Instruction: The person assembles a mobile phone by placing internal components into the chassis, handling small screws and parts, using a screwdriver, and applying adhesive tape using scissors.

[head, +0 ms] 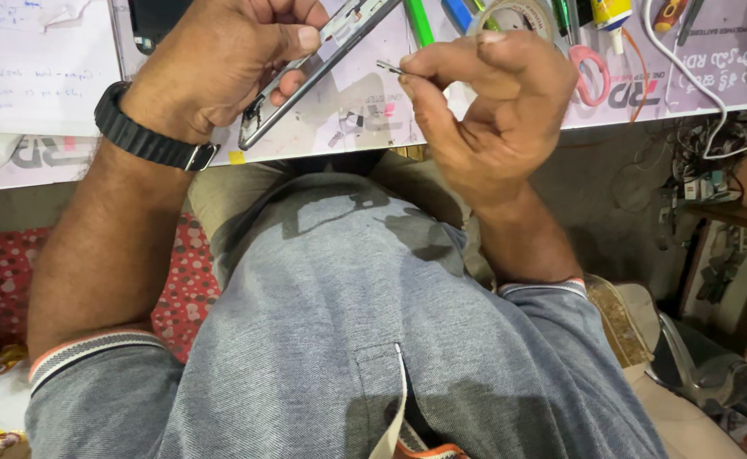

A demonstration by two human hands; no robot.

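Grey shirt (348,340) fills the foreground. Over the table's (339,110) near edge, left hand (220,68) clasps a phone (322,64), its long axis rising rightward. Right hand (484,110) pinches a small metal tray (389,65), just beside the phone's side edge.

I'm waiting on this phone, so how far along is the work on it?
Done: a small metal piece is already pinched in the right hand, clear of the phone. In hand: the left hand holds the phone tilted on edge. Left: the piece still sits outside the frame.
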